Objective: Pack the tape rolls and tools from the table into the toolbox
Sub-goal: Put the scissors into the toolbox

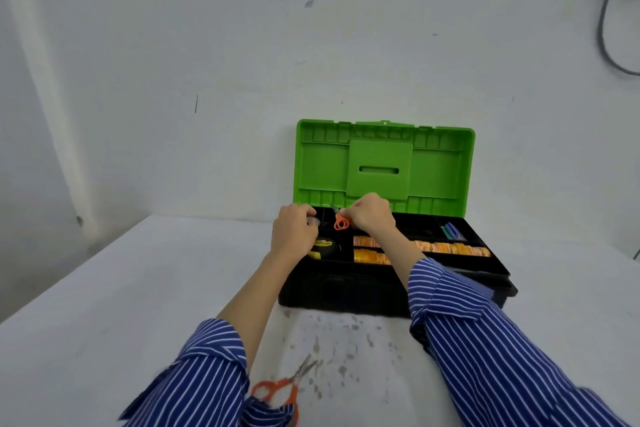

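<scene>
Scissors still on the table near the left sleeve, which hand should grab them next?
Left, likely. The orange-handled scissors lie beside the left sleeve; the left hand holds only a small clear item, while the right hand is placing another orange-handled tool in the toolbox.

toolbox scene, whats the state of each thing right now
toolbox: lid up, open
small orange scissors: held over the tray by the right hand
left hand: gripping a small item, unclear what
large orange scissors: on the table, unpacked
tape rolls: lying in tray

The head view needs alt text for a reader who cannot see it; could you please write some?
Two hands reach into an open green-lidded toolbox; the right hand holds small orange scissors over its tray. Larger orange scissors lie on the white table.
</scene>
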